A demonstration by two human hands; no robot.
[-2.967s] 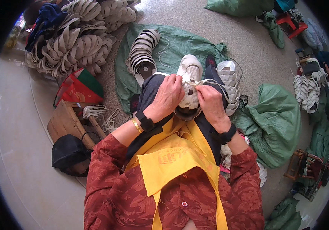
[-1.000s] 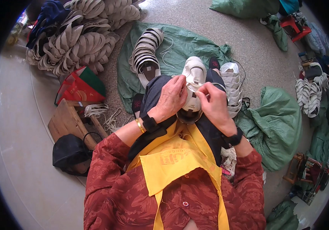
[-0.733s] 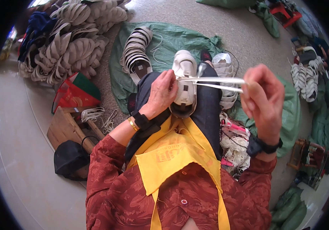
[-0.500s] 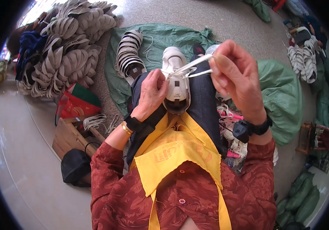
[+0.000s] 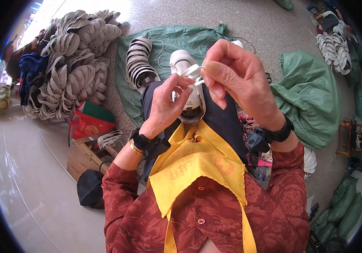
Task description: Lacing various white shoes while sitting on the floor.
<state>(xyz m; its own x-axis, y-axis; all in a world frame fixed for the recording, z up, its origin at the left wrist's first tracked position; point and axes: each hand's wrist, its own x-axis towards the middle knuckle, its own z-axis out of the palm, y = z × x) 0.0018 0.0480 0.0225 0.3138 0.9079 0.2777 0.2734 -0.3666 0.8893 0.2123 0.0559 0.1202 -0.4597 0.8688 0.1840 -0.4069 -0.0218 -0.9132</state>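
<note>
A white shoe (image 5: 194, 101) rests between my knees, toe pointing away, its middle partly covered by my hands. Above it, white shoelace (image 5: 192, 71) is bunched in loops between both hands. My right hand (image 5: 242, 82) pinches the lace between thumb and forefinger, its other fingers curled loosely. Over the shoe's left side, my left hand (image 5: 167, 100) closes thumb and fingertips on the lace close to the eyelets. A dark band circles each wrist.
A row of nested shoe uppers (image 5: 141, 59) lies on a green sheet (image 5: 174, 36) ahead. Heaped grey uppers (image 5: 79, 71) stand at left, near a wooden stool (image 5: 84, 156) and black cap (image 5: 90, 187). At right sits a green sack (image 5: 309, 97); loose laces lie by my right leg.
My right hand has come left and closer to my left hand, still pinching the lace. The stretched lace loops are now shorter and bunched. The view has shifted slightly.
</note>
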